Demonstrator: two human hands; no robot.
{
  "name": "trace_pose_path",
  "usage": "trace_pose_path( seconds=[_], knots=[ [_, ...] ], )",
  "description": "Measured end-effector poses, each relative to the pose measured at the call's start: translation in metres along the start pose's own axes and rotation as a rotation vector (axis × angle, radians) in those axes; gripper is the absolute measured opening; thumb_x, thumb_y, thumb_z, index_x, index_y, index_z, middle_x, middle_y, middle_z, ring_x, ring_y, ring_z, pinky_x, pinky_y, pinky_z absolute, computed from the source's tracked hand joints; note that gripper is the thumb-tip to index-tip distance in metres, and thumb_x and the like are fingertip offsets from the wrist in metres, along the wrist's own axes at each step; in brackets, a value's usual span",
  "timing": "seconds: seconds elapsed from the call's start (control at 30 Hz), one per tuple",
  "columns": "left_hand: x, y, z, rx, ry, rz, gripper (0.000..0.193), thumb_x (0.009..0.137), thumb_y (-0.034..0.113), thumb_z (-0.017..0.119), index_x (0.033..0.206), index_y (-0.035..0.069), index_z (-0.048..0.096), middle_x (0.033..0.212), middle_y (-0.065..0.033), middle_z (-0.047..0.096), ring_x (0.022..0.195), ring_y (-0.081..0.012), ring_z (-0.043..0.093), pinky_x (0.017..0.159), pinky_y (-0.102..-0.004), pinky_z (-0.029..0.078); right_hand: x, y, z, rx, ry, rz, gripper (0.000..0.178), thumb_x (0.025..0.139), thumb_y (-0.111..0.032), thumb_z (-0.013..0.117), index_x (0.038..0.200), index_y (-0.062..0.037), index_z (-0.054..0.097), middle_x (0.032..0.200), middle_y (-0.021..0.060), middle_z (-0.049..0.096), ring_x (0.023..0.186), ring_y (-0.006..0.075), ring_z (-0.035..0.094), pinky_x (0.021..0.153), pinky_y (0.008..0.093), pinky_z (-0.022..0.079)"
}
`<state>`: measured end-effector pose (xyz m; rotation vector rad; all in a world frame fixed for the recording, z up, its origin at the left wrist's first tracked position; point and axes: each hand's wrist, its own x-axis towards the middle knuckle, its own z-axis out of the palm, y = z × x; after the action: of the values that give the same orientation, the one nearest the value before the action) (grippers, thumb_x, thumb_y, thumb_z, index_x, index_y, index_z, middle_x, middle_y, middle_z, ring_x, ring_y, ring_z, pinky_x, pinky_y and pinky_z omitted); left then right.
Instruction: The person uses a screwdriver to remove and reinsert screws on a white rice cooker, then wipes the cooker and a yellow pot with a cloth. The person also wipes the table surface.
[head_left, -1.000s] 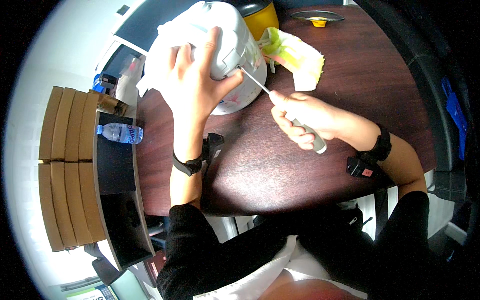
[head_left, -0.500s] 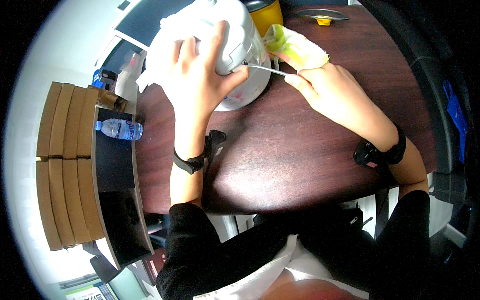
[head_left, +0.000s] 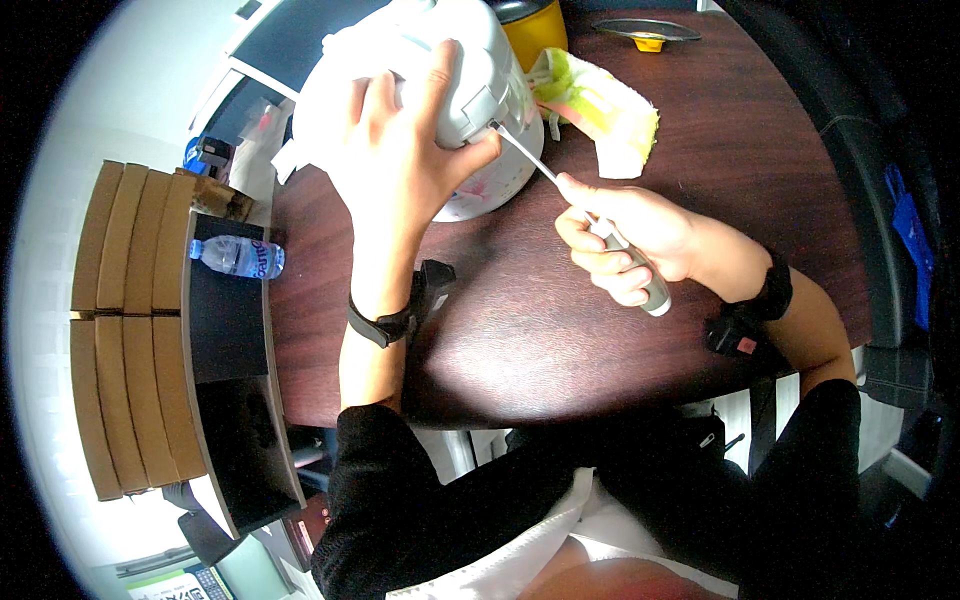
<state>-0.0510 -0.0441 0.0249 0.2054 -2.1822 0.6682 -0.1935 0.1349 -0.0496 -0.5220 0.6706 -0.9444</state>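
A white rice cooker [head_left: 490, 190] with a rounded lid and faint floral markings stands at the far left of the table. My left hand [head_left: 395, 140] grips its lid, fingers spread over the top and thumb at the side near the front catch [head_left: 480, 108]. In my right hand [head_left: 640, 235] is a screwdriver [head_left: 655, 296] with a grey handle and a thin metal shaft. My fingers are wrapped round the handle. The shaft slants up to the left, its tip touching the cooker just below the catch, close to my left thumb.
A stained yellow-and-white cloth [head_left: 615, 115] lies right of the cooker. Behind it are a yellow pot [head_left: 540, 38] and a glass lid [head_left: 650, 30] with a yellow knob. To the left, a water bottle [head_left: 238, 257] lies near brown boxes [head_left: 140, 240]. A black chair [head_left: 850, 150] borders the table's right side.
My right hand has moved down and toward me, tilting the screwdriver more steeply, and its handle now shows. The tip stays by the catch. My left hand has hardly moved.
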Motion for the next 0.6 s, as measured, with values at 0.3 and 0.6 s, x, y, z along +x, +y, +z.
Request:
trace_pose_path(
  seconds=[0.3,0.6],
  knots=[
    [-0.002,-0.002,0.001,0.000,0.004,0.014,0.077,0.052,0.049,0.081,0.122,0.022,0.067,0.071,-0.0035,0.053,0.070,-0.0221,0.055,0.066,-0.0355,0.044,-0.009,-0.018,0.002,-1.464,0.896,-0.596,0.057,0.097,-0.041,0.053,0.068,0.0060,0.062,0.060,0.0240,0.057,0.057,0.0376,0.061,0.059,0.0455,0.048],
    [0.001,0.002,0.001,-0.004,-0.001,-0.026,0.076,0.050,0.046,0.082,0.120,0.023,0.068,0.073,-0.0032,0.057,0.071,-0.0219,0.056,0.067,-0.0359,0.046,-0.005,-0.011,-0.006,-0.281,0.177,-0.078,0.058,0.100,-0.057,0.039,0.065,-0.0103,0.044,0.047,0.0000,0.040,0.032,0.0108,0.040,0.031,0.0281,0.037]
  ],
)
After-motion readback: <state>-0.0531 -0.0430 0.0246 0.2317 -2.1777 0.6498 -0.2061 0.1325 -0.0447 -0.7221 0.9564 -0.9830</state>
